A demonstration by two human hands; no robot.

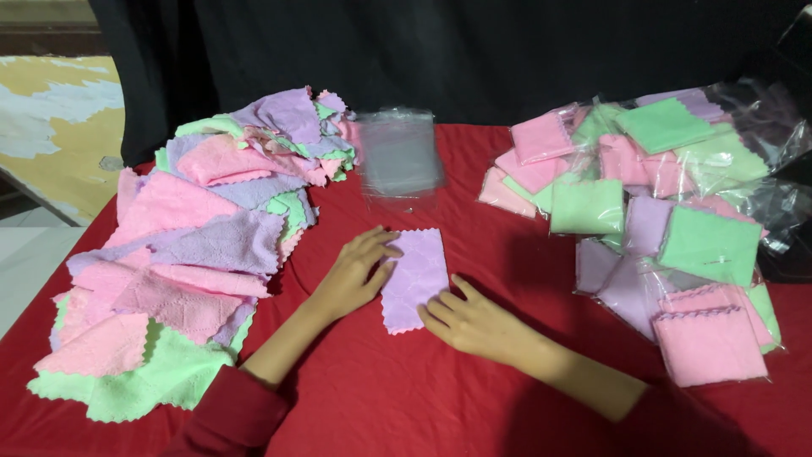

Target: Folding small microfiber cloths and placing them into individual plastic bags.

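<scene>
A small folded purple cloth (416,272) with zigzag edges lies flat on the red tablecloth (406,389) in the middle. My left hand (355,275) rests on its left edge, fingers spread and pressing down. My right hand (472,320) lies flat at the cloth's lower right corner, fingertips touching it. Neither hand grips anything. Both forearms reach in from the bottom, the left in a dark red sleeve.
A loose heap of pink, purple and green cloths (190,245) covers the left side. A stack of clear plastic bags (397,156) lies behind the folded cloth. At the right is a pile of bagged folded cloths (660,220). A black curtain hangs behind.
</scene>
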